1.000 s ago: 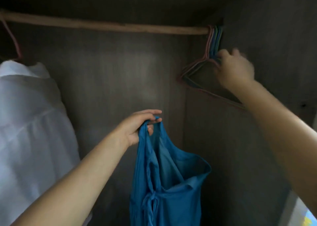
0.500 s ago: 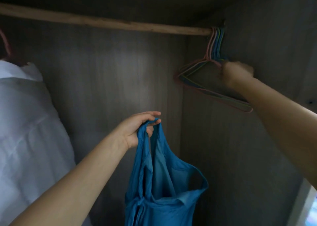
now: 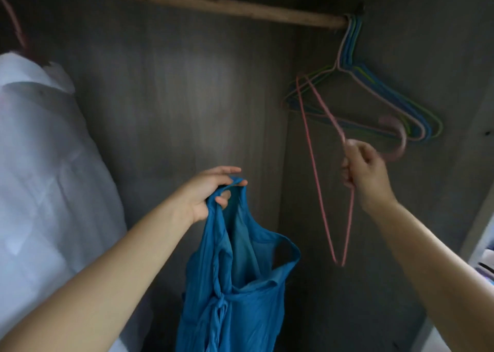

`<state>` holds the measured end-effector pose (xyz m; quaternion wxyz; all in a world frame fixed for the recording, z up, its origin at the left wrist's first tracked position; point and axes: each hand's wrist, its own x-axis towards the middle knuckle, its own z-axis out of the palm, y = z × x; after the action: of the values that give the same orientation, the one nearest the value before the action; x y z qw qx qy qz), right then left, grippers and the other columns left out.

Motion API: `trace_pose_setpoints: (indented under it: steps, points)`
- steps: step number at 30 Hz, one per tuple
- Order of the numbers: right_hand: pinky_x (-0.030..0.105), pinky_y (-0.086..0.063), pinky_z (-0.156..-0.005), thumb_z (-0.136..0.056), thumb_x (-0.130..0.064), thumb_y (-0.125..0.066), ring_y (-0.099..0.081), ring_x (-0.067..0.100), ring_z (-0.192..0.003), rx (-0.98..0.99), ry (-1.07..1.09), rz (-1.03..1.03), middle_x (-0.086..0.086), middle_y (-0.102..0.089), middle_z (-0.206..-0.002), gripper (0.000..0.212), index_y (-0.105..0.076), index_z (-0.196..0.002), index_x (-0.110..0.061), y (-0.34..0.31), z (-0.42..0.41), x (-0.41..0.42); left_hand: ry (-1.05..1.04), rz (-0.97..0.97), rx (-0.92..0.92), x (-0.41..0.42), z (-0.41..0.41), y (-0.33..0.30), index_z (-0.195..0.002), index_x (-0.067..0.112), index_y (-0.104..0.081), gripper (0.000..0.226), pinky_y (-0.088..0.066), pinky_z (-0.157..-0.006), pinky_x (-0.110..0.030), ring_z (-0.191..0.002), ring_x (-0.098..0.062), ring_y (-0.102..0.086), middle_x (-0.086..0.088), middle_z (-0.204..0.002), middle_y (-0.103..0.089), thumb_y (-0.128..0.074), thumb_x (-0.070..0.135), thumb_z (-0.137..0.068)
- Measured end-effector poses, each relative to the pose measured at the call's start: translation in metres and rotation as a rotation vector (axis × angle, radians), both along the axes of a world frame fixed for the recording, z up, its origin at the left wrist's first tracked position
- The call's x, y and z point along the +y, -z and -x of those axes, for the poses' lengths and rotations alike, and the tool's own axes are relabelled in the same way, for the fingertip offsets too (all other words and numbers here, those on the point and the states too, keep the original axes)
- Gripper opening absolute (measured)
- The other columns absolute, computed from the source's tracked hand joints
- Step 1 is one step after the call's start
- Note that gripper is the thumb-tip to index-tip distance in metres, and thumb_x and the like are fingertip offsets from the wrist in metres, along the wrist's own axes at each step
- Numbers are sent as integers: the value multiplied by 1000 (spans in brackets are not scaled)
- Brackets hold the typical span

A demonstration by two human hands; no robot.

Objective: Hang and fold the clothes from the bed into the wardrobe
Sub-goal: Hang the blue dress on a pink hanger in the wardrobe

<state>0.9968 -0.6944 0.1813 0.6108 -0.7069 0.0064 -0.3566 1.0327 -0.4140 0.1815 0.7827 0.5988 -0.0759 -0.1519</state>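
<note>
Inside a dark wardrobe (image 3: 173,97) a wooden rail (image 3: 187,2) runs across the top; a white shirt (image 3: 40,151) hangs at far left, spare hangers (image 3: 374,95) bunch at the right end; the left hand (image 3: 211,191) pinches the straps of a blue dress (image 3: 240,285), which dangles mid-frame; the right hand (image 3: 365,175) grips a pink hanger (image 3: 318,164), off the rail and turned on end; the hanging step looks underway; next, the hanger's arms probably need threading under the straps.
</note>
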Motion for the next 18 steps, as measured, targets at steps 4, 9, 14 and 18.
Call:
trace_pose_setpoints:
  steps: [4, 9, 14, 18]
  points:
    - [15, -16, -36, -99, -40, -44, -22, 2, -36, -5, -161, -397, -13, -25, -44, 38, -68, -83, -16, 16, 30, 26, 26, -48, 129, 3, -1, 32, -110, 9, -57, 26, -27, -28, -13, -34, -4, -32, -10, -75, -71, -39, -3, -96]
    - [18, -13, -36, -90, -51, -45, -20, 4, -35, -115, -424, -674, -11, -26, -39, 51, -58, -51, -21, 32, 52, 48, 99, -34, 221, 1, 8, 50, -108, 8, -56, 25, -25, -27, -12, -33, -4, -31, -12, -74, -70, -37, -4, -96]
    - [18, -15, -35, -65, -62, -70, -22, 4, -33, -69, -600, -546, -9, -31, -38, 52, -50, -45, -18, 54, 43, 58, 260, -95, 125, 16, 28, 26, -108, 7, -58, 29, -22, -25, -10, -32, -1, -29, -12, -82, -69, -34, -4, -96]
    - [16, -13, -37, -54, -72, -76, -17, 6, -35, 112, -681, -277, -8, -23, -41, 61, -54, -47, -16, 73, 44, 49, 237, -164, -3, 37, 33, 1, -108, 8, -60, 32, -20, -26, -8, -34, 1, -27, -10, -78, -69, -33, -4, -97]
